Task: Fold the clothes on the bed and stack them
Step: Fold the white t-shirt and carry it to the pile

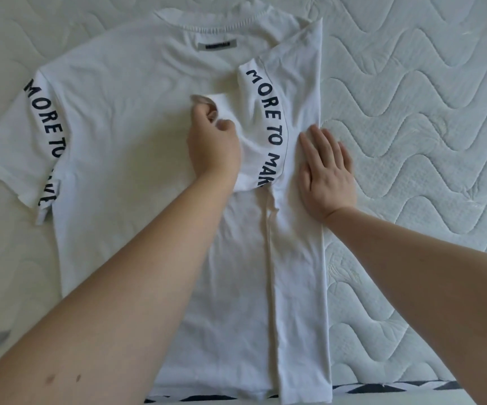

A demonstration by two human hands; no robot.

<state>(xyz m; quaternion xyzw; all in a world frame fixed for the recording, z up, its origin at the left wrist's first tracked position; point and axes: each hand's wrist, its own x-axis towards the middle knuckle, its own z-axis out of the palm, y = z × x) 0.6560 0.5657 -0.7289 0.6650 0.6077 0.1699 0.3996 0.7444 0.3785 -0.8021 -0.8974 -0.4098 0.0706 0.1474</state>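
White T-shirt [137, 135] flat on quilted bed [412, 141] under both hands, right side folded inward; left hand [213, 144] pinching folded sleeve [254, 133], right hand [325, 173] open, pressing fold edge; advisable: smooth sleeve flat, align crease straight before releasing.

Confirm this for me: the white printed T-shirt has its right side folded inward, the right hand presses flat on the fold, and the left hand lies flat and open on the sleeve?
Not quite. The head view shows the left hand pinching the folded-in sleeve of the white printed T-shirt, fingers curled. The right hand does press flat.
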